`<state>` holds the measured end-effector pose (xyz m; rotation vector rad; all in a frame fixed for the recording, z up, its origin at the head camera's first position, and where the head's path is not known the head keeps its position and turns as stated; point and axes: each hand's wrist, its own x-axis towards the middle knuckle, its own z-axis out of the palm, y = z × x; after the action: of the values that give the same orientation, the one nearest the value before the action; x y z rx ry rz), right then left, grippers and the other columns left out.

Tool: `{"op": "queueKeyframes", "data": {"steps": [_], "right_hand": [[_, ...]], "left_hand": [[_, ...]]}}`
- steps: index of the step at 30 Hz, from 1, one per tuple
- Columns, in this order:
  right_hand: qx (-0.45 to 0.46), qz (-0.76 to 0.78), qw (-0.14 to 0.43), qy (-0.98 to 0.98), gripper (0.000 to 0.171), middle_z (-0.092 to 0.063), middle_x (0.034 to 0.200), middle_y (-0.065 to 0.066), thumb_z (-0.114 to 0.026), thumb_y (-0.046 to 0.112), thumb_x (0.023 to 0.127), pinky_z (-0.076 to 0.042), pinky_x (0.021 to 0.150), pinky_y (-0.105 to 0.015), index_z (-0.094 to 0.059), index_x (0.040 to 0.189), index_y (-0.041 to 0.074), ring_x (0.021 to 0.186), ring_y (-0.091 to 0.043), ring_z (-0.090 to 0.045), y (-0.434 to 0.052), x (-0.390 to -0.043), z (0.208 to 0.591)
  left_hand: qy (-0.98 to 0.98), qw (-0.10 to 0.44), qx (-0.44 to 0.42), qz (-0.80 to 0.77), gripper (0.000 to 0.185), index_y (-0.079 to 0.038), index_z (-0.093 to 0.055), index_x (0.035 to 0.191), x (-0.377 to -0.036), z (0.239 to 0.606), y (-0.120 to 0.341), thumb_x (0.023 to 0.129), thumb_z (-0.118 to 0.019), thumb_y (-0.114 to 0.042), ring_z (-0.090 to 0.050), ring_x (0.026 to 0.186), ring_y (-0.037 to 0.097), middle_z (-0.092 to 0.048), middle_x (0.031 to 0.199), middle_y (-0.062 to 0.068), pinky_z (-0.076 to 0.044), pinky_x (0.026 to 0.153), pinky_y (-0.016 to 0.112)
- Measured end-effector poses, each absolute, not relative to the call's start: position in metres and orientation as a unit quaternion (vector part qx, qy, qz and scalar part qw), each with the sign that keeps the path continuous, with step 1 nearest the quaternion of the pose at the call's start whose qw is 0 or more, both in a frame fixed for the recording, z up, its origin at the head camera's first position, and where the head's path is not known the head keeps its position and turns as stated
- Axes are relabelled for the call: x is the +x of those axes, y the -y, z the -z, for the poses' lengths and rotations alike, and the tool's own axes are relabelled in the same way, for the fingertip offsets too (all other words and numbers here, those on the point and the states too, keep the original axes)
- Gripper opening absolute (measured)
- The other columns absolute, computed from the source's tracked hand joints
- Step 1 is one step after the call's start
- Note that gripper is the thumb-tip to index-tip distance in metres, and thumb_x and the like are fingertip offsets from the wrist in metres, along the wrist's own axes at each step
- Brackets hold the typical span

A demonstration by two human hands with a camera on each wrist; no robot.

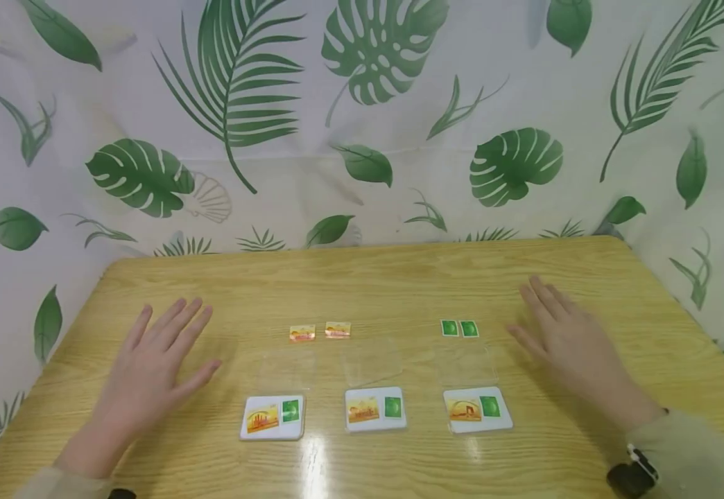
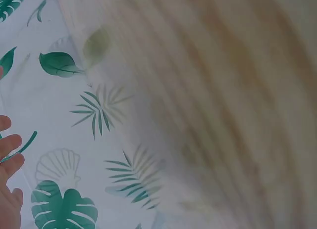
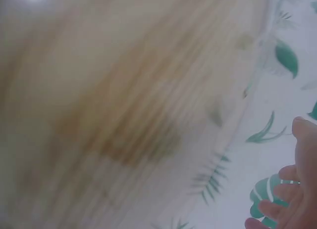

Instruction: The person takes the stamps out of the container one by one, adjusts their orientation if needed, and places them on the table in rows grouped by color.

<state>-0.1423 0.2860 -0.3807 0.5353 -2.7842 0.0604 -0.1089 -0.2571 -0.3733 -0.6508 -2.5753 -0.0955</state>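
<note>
In the head view my left hand [image 1: 157, 360] is palm down at the left of the table, fingers straight and spread, holding nothing. Opposite it, my right hand [image 1: 571, 346] has straight fingers too, and it is also bare of any object. Whether either touches the tabletop I cannot tell. Between them lie three white cards, left [image 1: 272, 418], middle [image 1: 375, 409] and right [image 1: 478, 410], each bearing an orange and a green stamp. Two loose orange stamps [image 1: 302, 333] lie farther back; two loose green stamps [image 1: 449, 328] are nearest my right hand.
Behind the cards lie three faint clear plastic squares, left [image 1: 287, 369], middle [image 1: 372, 362] and right [image 1: 466, 364]. The wooden table [image 1: 399, 277] meets a leaf-printed cloth [image 1: 399, 152] at its back and sides. Both wrist views show mostly blurred tabletop and cloth.
</note>
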Motion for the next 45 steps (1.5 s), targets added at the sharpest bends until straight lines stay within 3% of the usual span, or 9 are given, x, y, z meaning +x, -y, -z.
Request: {"op": "queueKeyframes", "data": {"steps": [5, 8, 13, 14, 17, 21, 25, 31, 45], "right_hand": [[0.169, -0.162, 0.091, 0.968, 0.066, -0.018, 0.148, -0.016, -0.044, 0.041, 0.094, -0.02, 0.104, -0.058, -0.021, 0.143, 0.004, 0.129, -0.043, -0.024, -0.27, -0.135, 0.374], [0.167, -0.255, 0.062, 0.95, 0.062, -0.019, 0.147, -0.018, -0.046, 0.035, 0.094, -0.014, 0.103, -0.062, -0.024, 0.142, 0.003, 0.131, -0.043, -0.019, -0.261, -0.132, 0.372], [0.177, -0.353, 0.026, 0.918, 0.058, -0.024, 0.145, -0.02, -0.05, 0.028, 0.093, -0.024, 0.1, -0.061, -0.028, 0.14, 0.001, 0.129, -0.042, -0.024, -0.245, -0.128, 0.369], [0.179, -0.368, 0.017, 0.912, 0.058, -0.025, 0.145, -0.02, -0.05, 0.027, 0.094, -0.028, 0.099, -0.06, -0.028, 0.14, 0.002, 0.129, -0.041, -0.025, -0.242, -0.128, 0.368], [0.179, -0.408, -0.008, 0.895, 0.057, -0.026, 0.144, -0.018, -0.05, 0.027, 0.094, -0.038, 0.095, -0.054, -0.028, 0.141, 0.004, 0.126, -0.04, -0.03, -0.233, -0.127, 0.367], [0.177, -0.451, -0.017, 0.875, 0.054, -0.029, 0.141, -0.013, -0.052, 0.026, 0.093, -0.041, 0.095, -0.046, -0.032, 0.139, 0.008, 0.125, -0.035, -0.032, -0.221, -0.129, 0.368], [0.18, -0.474, -0.007, 0.862, 0.051, -0.037, 0.135, -0.009, -0.056, 0.025, 0.09, -0.043, 0.095, -0.037, -0.039, 0.136, 0.01, 0.121, -0.028, -0.038, -0.207, -0.132, 0.37], [0.185, -0.496, -0.01, 0.848, 0.047, -0.05, 0.121, -0.01, -0.059, 0.024, 0.088, -0.048, 0.087, -0.026, -0.045, 0.13, 0.009, 0.106, -0.026, -0.049, -0.178, -0.134, 0.367], [0.241, -0.504, -0.048, 0.828, 0.037, -0.059, 0.104, -0.007, -0.062, 0.027, 0.086, -0.05, 0.08, -0.032, -0.055, 0.119, 0.011, 0.09, -0.014, -0.055, -0.116, -0.132, 0.371]], "left_hand": [[0.947, 0.201, -0.221, 0.117, 0.071, -0.014, -0.033, 0.141, -0.103, 0.373, 0.25, 0.082, -0.06, -0.043, -0.032, 0.129, 0.03, -0.037, 0.142, 0.009, -0.011, 0.113, 0.042], [0.948, 0.147, -0.176, 0.219, 0.069, -0.022, -0.029, 0.142, -0.097, 0.371, 0.246, 0.084, -0.063, -0.036, -0.031, 0.129, 0.032, -0.034, 0.143, 0.006, -0.02, 0.109, 0.049], [0.92, 0.1, -0.108, 0.363, 0.061, -0.027, -0.032, 0.14, -0.087, 0.368, 0.239, 0.087, -0.061, -0.029, -0.033, 0.127, 0.033, -0.037, 0.141, 0.006, -0.03, 0.097, 0.058], [0.916, 0.095, -0.101, 0.377, 0.06, -0.025, -0.033, 0.14, -0.085, 0.368, 0.238, 0.087, -0.061, -0.029, -0.033, 0.127, 0.032, -0.037, 0.14, 0.006, -0.031, 0.098, 0.056], [0.9, 0.082, -0.089, 0.419, 0.057, -0.02, -0.035, 0.139, -0.08, 0.37, 0.234, 0.088, -0.059, -0.026, -0.035, 0.126, 0.024, -0.039, 0.139, 0.004, -0.033, 0.104, 0.03], [0.864, 0.069, -0.075, 0.494, 0.055, -0.014, -0.036, 0.138, -0.075, 0.374, 0.23, 0.089, -0.059, -0.02, -0.039, 0.123, 0.011, -0.042, 0.136, 0.006, -0.031, 0.096, 0.007], [0.836, 0.052, -0.05, 0.544, 0.054, -0.01, -0.037, 0.137, -0.07, 0.38, 0.225, 0.089, -0.058, -0.02, -0.044, 0.117, 0.003, -0.045, 0.133, 0.01, -0.04, 0.092, 0.012], [0.811, 0.021, -0.037, 0.584, 0.053, -0.006, -0.039, 0.135, -0.062, 0.389, 0.218, 0.088, -0.06, -0.018, -0.048, 0.114, 0.007, -0.044, 0.134, 0.015, -0.043, 0.088, 0.013], [0.796, -0.014, -0.003, 0.605, 0.054, -0.012, -0.048, 0.129, -0.054, 0.411, 0.211, 0.081, -0.068, -0.024, -0.049, 0.116, 0.013, -0.049, 0.13, 0.007, -0.042, 0.091, 0.016]]}}
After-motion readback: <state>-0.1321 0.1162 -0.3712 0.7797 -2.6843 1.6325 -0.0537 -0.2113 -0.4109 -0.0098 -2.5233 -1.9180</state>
